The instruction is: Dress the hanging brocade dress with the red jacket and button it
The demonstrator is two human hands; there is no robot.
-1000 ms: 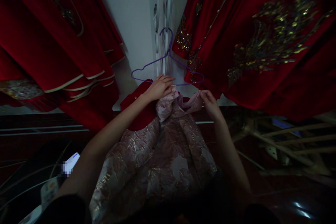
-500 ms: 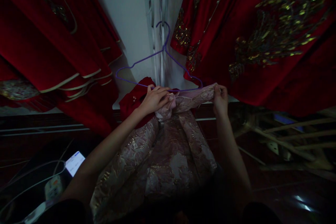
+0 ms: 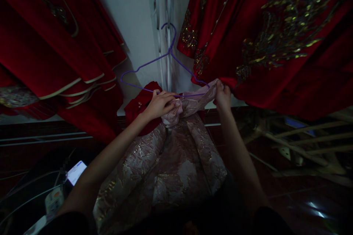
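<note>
A pink brocade garment with a gold sheen lies spread before me, its upper part bunched near the purple hanger. My left hand is closed over the bunched upper edge and the hanger's bottom bar; some fingertips are hidden. With my right hand I pinch the far right end of the garment's top edge. That stretch of cloth is pulled up around the hanger's right corner, which it now covers. The hanger's left arm is bare, and its hook points upward against the pale wall.
Red drapes of embroidered cloth hang at the left and the right. Behind my left hand lies a red cloth. A lit phone and a power strip are at lower left, a wooden rack at right.
My right hand has moved left and slightly up, bringing the garment's edge over the hanger's right corner. My left hand keeps its hold.
</note>
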